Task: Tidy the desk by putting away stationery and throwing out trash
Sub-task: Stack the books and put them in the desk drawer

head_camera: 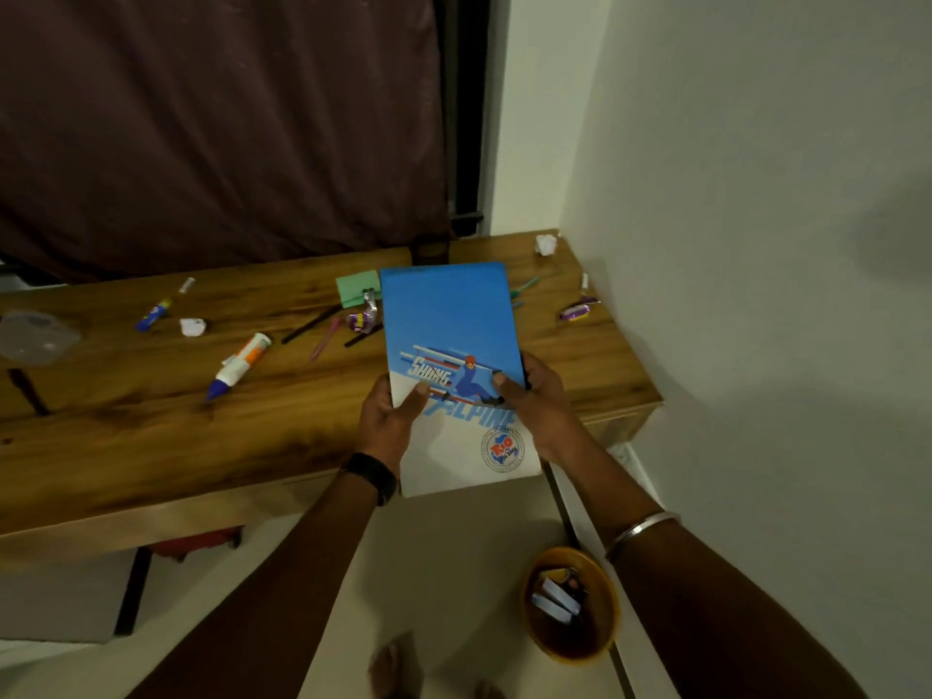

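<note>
Nearest me: both forearms reach forward, the left hand (pixel 391 421) and right hand (pixel 537 401) together holding a notebook (pixel 449 320). The fingers (pixel 500 380) are clamped on its lower half, thumbs on the cover, the rest behind it and out of sight. The notebook is held tilted over the table's near edge. I cannot tell if it touches.

Table (pixel 151 446): wooden, runs left from the fingers and beyond them.
Bowl (pixel 580 648): on the floor, below and right of the fingers. It holds small items I cannot identify.
Left of the fingers: clear container (pixel 35 335), white glue tube (pixel 239 365), small blue tube (pixel 154 311), green pad (pixel 358 287), black pen (pixel 310 323), pink pen (pixel 325 338), purple wrapper (pixel 363 317), paper ball (pixel 192 326).
Right of and beyond the fingers: teal pens (pixel 524 287), second wrapper (pixel 577 310), second paper ball (pixel 546 243).

Progress (judgement): early. Only the notebook is in hand. The other stationery and all visible trash lie on the table.

Writing: the cover reads "SHINE". Below it is "ALPINE", its start hidden by the left thumb. A round seal reads "RIO", and its rim text is too small to read.
</note>
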`<state>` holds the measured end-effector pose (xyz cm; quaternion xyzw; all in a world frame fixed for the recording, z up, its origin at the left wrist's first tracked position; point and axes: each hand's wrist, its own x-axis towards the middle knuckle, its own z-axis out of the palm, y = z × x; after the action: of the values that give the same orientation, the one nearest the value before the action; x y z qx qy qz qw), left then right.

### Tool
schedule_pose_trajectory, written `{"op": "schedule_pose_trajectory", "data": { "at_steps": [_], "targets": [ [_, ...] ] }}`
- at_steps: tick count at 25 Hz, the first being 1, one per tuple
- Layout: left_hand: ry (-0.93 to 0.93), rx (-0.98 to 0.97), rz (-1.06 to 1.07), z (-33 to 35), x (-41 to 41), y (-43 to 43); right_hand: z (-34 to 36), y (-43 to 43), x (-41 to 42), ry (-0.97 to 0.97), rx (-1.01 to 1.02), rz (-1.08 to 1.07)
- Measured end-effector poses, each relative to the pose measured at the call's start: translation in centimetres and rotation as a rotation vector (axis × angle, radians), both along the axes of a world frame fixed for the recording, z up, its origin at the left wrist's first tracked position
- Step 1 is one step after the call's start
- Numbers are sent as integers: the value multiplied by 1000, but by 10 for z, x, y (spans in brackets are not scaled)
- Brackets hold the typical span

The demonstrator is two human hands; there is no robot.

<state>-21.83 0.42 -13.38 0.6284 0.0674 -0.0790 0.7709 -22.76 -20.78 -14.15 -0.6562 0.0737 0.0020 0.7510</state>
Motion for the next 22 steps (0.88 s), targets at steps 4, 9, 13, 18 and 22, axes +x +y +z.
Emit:
{"op": "schedule_pose_trajectory", "data": {
  "at_steps": [4, 9, 13, 18, 22],
  "targets": [
    [37, 38, -72, -6, -15, -29, -10, -34, -25, 95, 196, -85],
    [12, 115, -123, -19, -22, -43, -83, -46, -52, 513, 610, -490],
    [-48, 213, -105, -35, -12, -42, -169, -28, -44, 785, 696, -595],
    [-114, 280, -115, -55, 7, -31, -214, -1, -17, 664, 623, -446],
    [-159, 295, -115, -58, 14, -25, -226, -2, -10, 491, 811, -443]
  ]
}}
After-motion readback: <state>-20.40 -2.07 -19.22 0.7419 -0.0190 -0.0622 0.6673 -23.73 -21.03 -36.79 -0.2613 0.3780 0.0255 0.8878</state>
